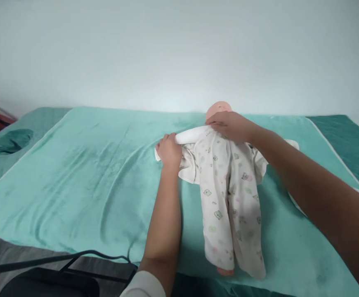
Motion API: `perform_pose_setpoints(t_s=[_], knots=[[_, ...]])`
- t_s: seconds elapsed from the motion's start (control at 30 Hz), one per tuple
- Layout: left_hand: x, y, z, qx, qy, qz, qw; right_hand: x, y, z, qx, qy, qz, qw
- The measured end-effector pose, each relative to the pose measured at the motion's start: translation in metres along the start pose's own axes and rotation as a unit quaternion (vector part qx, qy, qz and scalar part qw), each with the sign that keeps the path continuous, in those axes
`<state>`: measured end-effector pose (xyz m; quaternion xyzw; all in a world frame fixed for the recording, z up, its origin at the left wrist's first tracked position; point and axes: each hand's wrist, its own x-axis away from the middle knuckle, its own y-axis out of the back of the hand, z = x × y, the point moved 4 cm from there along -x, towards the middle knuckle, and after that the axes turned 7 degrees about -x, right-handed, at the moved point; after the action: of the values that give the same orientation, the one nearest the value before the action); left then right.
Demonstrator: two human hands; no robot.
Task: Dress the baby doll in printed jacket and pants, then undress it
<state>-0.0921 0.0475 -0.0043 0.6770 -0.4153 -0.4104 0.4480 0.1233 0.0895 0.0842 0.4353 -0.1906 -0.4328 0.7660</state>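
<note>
A baby doll [219, 108] lies on its back with its head toward the wall. White baby clothes [219, 198] printed with small green and pink figures cover its body and legs, and one foot pokes out at the bottom. My left hand [170, 149] is closed around the white sleeve on the left side. At the doll's neck, my right hand [227, 125] has its fingers closed on the garment's collar edge. A plain white band of cloth [192, 135] stretches between my two hands. My right hand partly covers the doll's head.
A light teal cover [74, 185] with wrinkles lies over a padded bed [48, 117] that has a face hole at left. White cloth [297, 204] shows under my right forearm. A white wall stands behind; a black chair [49, 282] is at lower left.
</note>
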Motion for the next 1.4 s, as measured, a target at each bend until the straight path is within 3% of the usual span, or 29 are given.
perform_pose_setpoints(t_s=[0.13,0.2,0.3,0.4,0.53,0.63,0.73,0.8,0.93,1.1,1.27,1.4], knots=[[0.000,0.000,-0.001,-0.001,0.008,-0.004,1.000,0.058,-0.006,-0.051,-0.023,-0.089,-0.228,0.969],[0.000,-0.002,-0.003,-0.003,-0.005,-0.002,1.000,0.085,-0.016,-0.080,0.017,-0.144,-0.283,0.948],[0.002,-0.007,-0.009,0.014,-0.043,0.007,0.999,0.109,-0.025,-0.111,0.073,-0.165,-0.284,0.942],[0.005,-0.006,-0.017,0.058,-0.081,0.010,0.995,0.117,-0.019,-0.126,0.055,-0.169,-0.304,0.936],[0.019,0.018,-0.037,0.173,-0.134,-0.017,0.976,0.117,-0.014,-0.132,-0.016,-0.202,-0.345,0.916],[0.043,0.040,-0.069,0.236,-0.233,0.034,0.943,0.114,-0.015,-0.129,-0.014,-0.209,-0.342,0.916],[0.067,0.050,-0.111,0.175,-0.331,0.115,0.920,0.111,-0.014,-0.125,-0.003,-0.218,-0.309,0.926],[0.072,0.052,-0.142,0.119,-0.388,0.124,0.906,0.109,-0.013,-0.124,0.002,-0.219,-0.286,0.933],[0.061,0.035,-0.200,-0.010,-0.468,0.131,0.874,0.109,-0.011,-0.127,0.006,-0.244,-0.276,0.930],[0.045,-0.004,-0.250,-0.150,-0.477,0.148,0.853,0.112,-0.012,-0.133,0.002,-0.263,-0.273,0.925],[0.038,-0.035,-0.270,-0.195,-0.463,0.178,0.846,0.114,-0.009,-0.136,-0.020,-0.275,-0.277,0.920],[0.031,-0.041,-0.271,-0.234,-0.455,0.180,0.840,0.116,-0.004,-0.134,-0.036,-0.279,-0.276,0.919]])
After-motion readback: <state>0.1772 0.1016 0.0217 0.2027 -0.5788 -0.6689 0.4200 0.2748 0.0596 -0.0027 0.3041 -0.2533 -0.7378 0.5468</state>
